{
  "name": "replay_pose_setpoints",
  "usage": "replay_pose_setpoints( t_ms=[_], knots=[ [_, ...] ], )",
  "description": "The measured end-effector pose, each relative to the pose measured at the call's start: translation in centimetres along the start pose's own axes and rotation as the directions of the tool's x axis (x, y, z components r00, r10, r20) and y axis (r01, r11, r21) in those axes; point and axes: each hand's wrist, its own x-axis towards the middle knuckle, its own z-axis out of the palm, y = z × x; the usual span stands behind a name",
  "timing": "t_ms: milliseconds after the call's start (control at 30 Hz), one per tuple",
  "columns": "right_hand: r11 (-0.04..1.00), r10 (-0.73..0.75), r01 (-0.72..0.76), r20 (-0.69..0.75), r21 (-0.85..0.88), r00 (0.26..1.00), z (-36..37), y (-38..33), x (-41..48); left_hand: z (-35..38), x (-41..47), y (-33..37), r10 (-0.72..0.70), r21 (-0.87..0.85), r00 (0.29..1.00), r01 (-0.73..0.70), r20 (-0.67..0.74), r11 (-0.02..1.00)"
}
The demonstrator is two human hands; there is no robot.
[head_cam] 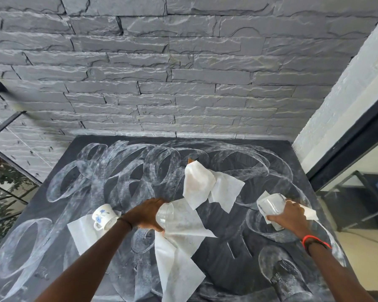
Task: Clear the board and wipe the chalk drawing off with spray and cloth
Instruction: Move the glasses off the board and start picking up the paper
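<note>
Left hand (pixel 145 214) wraps a clear glass (pixel 166 215), tipped on its side, lower centre of frame. Right hand (pixel 289 216) grips a second glass (pixel 271 204), also tilted, lower right. Step looks like clearing, with no wiping begun yet.

To do it well: lift both glasses straight up off the white sheets (pixel 196 184) so nothing drags or slides. Keep a firm hold, since the glass looks dusty and slick. The cup (pixel 103 215) with the blue flower, just left of the left wrist on another sheet, still has to go, then the sheets. Can't tell if the sheets are paper or cloth. No spray bottle in view.

The worktop (pixel 216 258) is the dark board itself, filling the lower half of the frame. The chalk drawing (pixel 90 168) is wide smeared white loops nearly edge to edge.

Behind it a grey stone wall (pixel 183 73) fills the upper frame. A black-framed window (pixel 347 149) is at right, with a railing (pixel 0 127) and plants (pixel 0 182) at far left.
</note>
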Motion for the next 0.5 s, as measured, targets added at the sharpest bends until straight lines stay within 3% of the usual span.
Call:
replay_pose_setpoints(
  t_ms=[267,500],
  knots=[
    [0.981,-0.055,0.042,0.061,0.188,0.997,0.1,-2.1,0.0,-0.9,-1.3,-2.4,-0.15,-0.33,0.979,0.097,-0.139,0.939],
    [0.874,-0.195,0.071,0.213,0.48,0.957,-1.2,-7.3,-1.7,-0.1,-3.3,-3.5,-0.293,-0.545,0.921,0.112,-0.257,0.831]
  ],
)
